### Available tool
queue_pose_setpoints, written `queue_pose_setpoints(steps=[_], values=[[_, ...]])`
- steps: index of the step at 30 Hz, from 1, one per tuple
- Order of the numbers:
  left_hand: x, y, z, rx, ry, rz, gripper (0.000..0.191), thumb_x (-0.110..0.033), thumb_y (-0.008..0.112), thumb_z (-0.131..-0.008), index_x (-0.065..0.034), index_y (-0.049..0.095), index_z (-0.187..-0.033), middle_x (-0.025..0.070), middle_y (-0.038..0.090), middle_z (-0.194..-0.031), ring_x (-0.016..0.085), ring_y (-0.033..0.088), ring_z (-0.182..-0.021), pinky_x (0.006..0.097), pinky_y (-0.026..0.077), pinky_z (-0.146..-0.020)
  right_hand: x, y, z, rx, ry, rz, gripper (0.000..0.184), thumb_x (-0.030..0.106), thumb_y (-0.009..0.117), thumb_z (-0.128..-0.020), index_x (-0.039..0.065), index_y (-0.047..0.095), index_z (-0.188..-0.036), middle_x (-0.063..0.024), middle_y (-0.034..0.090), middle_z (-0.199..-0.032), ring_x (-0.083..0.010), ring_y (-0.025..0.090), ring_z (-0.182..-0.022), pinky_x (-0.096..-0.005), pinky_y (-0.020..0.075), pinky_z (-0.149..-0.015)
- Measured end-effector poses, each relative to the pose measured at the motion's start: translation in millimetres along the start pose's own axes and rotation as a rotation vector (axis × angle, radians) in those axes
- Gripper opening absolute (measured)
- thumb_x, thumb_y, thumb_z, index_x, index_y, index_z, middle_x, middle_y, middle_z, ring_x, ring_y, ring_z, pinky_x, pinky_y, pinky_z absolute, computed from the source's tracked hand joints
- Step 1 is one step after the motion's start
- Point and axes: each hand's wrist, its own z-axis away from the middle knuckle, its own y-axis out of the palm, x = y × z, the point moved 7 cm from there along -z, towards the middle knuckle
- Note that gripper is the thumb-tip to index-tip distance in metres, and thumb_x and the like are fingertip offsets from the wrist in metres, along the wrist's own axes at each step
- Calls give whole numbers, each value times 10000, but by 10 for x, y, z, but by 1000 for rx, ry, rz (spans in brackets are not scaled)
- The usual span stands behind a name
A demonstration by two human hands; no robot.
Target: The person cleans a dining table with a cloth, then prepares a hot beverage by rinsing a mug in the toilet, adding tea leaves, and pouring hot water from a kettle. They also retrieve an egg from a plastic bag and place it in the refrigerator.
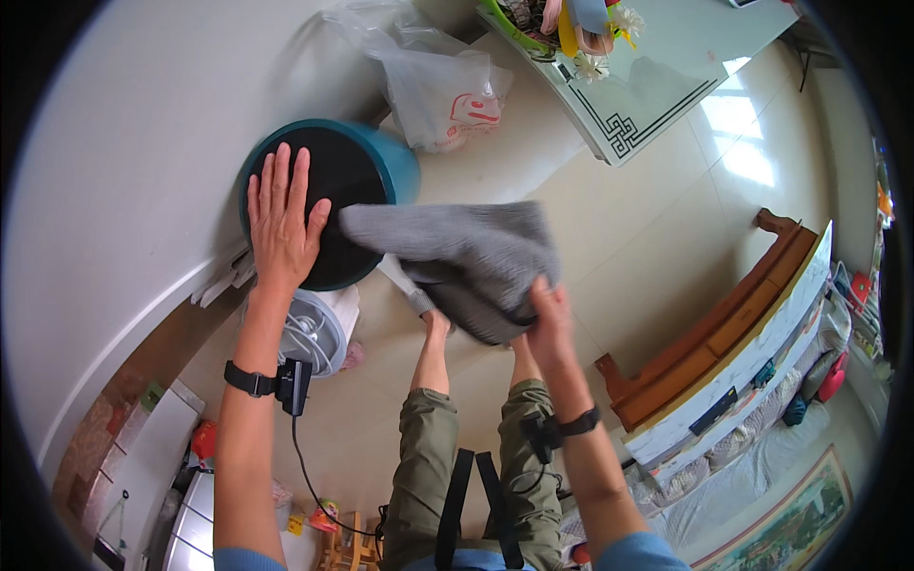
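Observation:
My left hand (282, 221) lies flat, palm down, on the black top (350, 178) of a round teal bin or stool (400, 160); its fingers are slightly apart and it holds nothing. In my right hand (551, 317) is a grey cloth (457, 232), gripped at its lower right corner. The cloth hangs bunched and blurred, and its left end reaches over the right part of the black top. A darker fold shows on its underside. What the teal object holds inside is hidden.
A clear plastic bag (443, 86) lies beyond the teal object. Below stands a grey container of white cables (314, 335). A glass-topped table (643, 93) is at the upper right, a wooden cabinet with a marble-look top (742, 342) at the right. The wall (143, 143) runs along the left.

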Motion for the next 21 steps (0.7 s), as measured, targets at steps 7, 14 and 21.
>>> queue_pose_setpoints(steps=[7,14,21], values=[[-16,67,-33,71,-22,-27,603,-443,335,-991,-102,287,-1486,140,255,-1538,338,244,-1410,493,151,-1147,-599,51,-808,291,-668,1600,272,205,672,-768,167,669,-1037,-81,512,-1311,-295,414,-1209,-551,311,-947],[-33,91,-68,165,-24,-29,670,-500,276,-992,-56,236,-1493,188,207,-1544,369,194,-1423,506,117,-1153,-915,-299,-1886,106,-933,1894,312,283,559,-811,244,650,-1107,-69,526,-1311,-309,369,-1324,-602,189,-1049],[-38,98,-84,194,-29,-43,708,-537,236,-987,-39,225,-1491,200,199,-1542,383,181,-1424,520,116,-1151,768,-158,-3196,-800,-753,1837,379,322,554,-858,224,573,-1224,-87,577,-1234,-371,529,-1100,-629,324,-868]])
